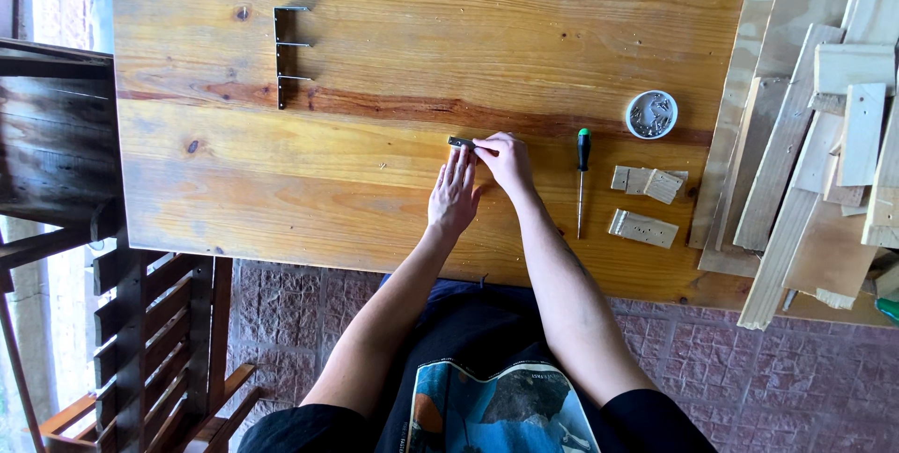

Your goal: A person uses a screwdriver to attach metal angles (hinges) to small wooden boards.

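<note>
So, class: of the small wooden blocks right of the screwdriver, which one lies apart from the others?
The lower block, lying alone nearer the table's front edge; the others huddle together above it.

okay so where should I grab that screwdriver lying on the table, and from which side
Grip the screwdriver by its thick green-and-black handle, the end farthest from you. It lies flat, with bare table beside it on the left. Probably easiest from above, fingers across the handle.
</note>
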